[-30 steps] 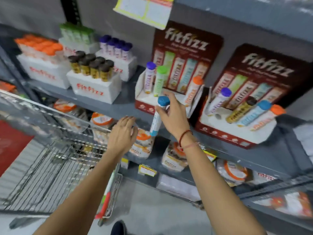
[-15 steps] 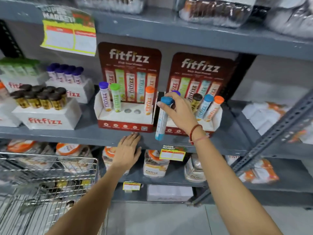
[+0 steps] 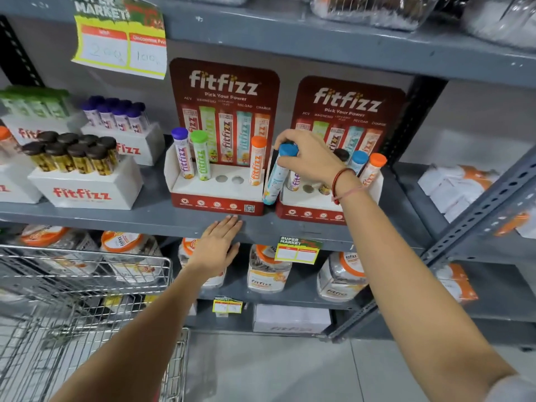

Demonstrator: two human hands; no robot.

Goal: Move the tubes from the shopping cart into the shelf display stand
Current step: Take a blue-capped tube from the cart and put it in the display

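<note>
My right hand [image 3: 311, 158] grips a blue-capped tube [image 3: 275, 178] by its top, tilted, between two red display stands. The left stand [image 3: 216, 200] holds a purple-capped tube [image 3: 182, 156], a green-capped tube [image 3: 201, 158] and an orange-capped tube [image 3: 256, 161], with two holes [image 3: 229, 179] showing between them. The right stand [image 3: 307, 210] holds several tubes, partly hidden by my wrist. My left hand [image 3: 219, 245] lies flat with fingers apart on the front edge of the grey shelf [image 3: 130, 219]. The wire shopping cart [image 3: 87, 291] is at lower left.
White boxes [image 3: 87, 190] of brown-, purple- and green-capped tubes fill the shelf's left side. Jars [image 3: 268, 271] line the shelf below. A yellow price tag [image 3: 297, 250] hangs on the shelf edge. A slanted metal upright [image 3: 464, 227] crosses at right.
My right hand has carried the blue-capped tube up from below the shelf to between the two stands. My left hand has slid onto the shelf edge. The view has swung right and up.
</note>
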